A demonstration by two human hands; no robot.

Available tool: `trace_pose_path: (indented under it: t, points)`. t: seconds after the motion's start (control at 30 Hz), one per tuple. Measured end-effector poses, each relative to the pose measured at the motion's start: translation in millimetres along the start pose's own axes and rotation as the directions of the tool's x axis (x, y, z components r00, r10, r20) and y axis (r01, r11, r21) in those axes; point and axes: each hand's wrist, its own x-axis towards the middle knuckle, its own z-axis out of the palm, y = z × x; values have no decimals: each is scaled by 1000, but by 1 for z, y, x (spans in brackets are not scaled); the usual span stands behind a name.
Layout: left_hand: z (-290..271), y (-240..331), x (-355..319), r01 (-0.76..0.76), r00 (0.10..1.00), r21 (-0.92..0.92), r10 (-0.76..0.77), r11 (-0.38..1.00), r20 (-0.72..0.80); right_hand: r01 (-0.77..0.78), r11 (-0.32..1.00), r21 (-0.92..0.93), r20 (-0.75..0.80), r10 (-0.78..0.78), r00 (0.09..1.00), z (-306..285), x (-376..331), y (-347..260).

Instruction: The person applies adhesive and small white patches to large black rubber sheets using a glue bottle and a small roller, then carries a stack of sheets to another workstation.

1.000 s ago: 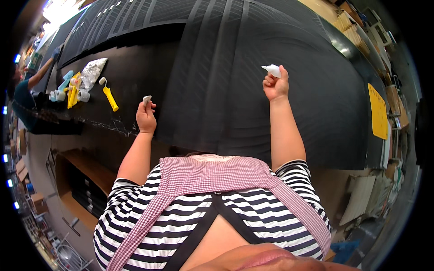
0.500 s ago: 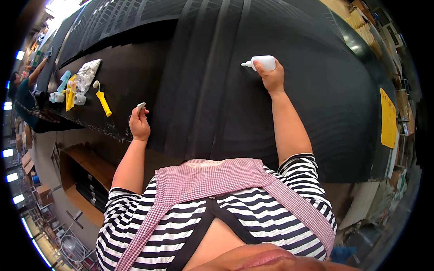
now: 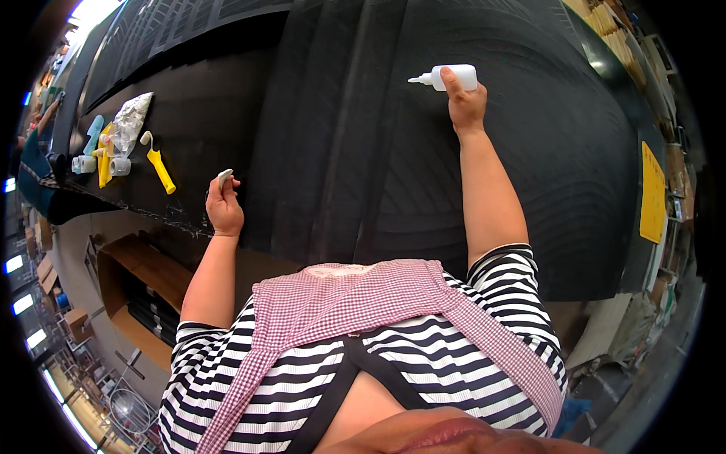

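My right hand is closed around a white squeeze bottle, held on its side over the black sheet surface. The bottle's narrow nozzle points left, near a long faint band running across the sheet. Nearer to me on the left, my left hand pinches a small white piece between thumb and fingers. It looks like folded cloth or paper, too small to be sure. This hand hovers by the table's near left edge.
Left of my left hand lie a small yellow-handled roller, a crumpled whitish bag, a yellow tool and a clear jar. A yellow sheet lies at the right edge. Below left stands a cardboard box. Another person works far left.
My right hand has moved farther out over the black sheet with the squeeze bottle. My left hand keeps its pinch on the white piece, nearly in place. The view has turned slightly.
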Motion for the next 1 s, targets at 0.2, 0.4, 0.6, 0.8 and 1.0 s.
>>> trace_pose_path:
  t: [0.2, 0.4, 0.6, 0.8, 1.0]
  points:
    - [-2, -1, -1, 7, 1000, 2, -7, 1000, 7, -4, 1000, -17, 19, 5, 1000, -1, 0, 7]
    - [-2, -1, -1, -3, 1000, -17, 3, 1000, 4, 4, 1000, -11, 8, -4, 1000, 2, 0, 7]
    - [-3, -1, -1, 5, 1000, -2, -5, 1000, 12, 15, 1000, -26, 26, -14, 1000, 1, -1, 5]
    - [-3, -1, -1, 14, 1000, 9, -14, 1000, 9, 12, 1000, 14, 71, -13, 997, -3, -5, 4]
    - [-2, -1, -3, 11, 1000, 22, -11, 1000, -1, 44, 999, -12, 112, -43, 993, -7, -11, -2]
